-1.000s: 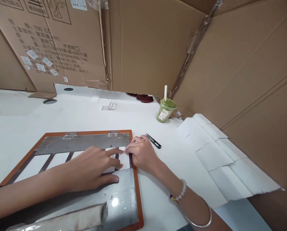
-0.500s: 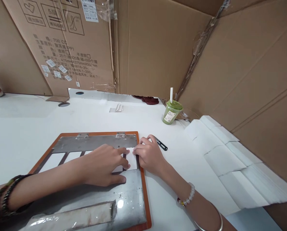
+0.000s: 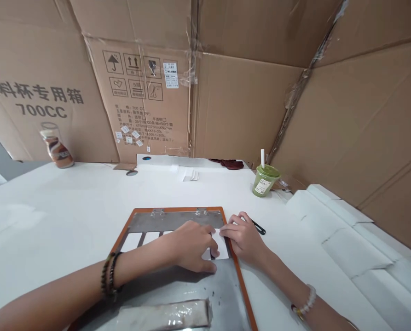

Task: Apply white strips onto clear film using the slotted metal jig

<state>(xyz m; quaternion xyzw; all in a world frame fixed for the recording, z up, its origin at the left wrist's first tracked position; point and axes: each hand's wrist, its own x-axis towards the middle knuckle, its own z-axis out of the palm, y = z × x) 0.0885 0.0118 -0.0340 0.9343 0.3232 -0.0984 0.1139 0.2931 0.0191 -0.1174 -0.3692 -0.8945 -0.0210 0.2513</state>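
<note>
A metal plate (image 3: pixel 191 285) with an orange frame (image 3: pixel 241 280) lies on the white table. Several white cards (image 3: pixel 133 241) sit in a row along its upper part. At the right end of the row, my left hand (image 3: pixel 194 246) rests its fingertips on the left edge of a white card (image 3: pixel 222 252), thumb and fingers apart. My right hand (image 3: pixel 245 236) touches the same card's upper right edge with its fingertips, fingers loosely bent. My left hand and forearm hide part of the row. Beyond my right hand lies a black-handled tool (image 3: pixel 259 226), partly covered.
A taped, plastic-wrapped bar (image 3: pixel 164 316) lies across the plate's near part. A green drink cup with a straw (image 3: pixel 265 180) stands back right, near stacked white paper sheets (image 3: pixel 343 225). A bottle (image 3: pixel 57 149) stands far left. Cardboard walls (image 3: pixel 246 101) enclose the table.
The view has tilted up and turned left, so the scene sits lower and further right. Both hands stay at the same right-end card, with little change in their pose.
</note>
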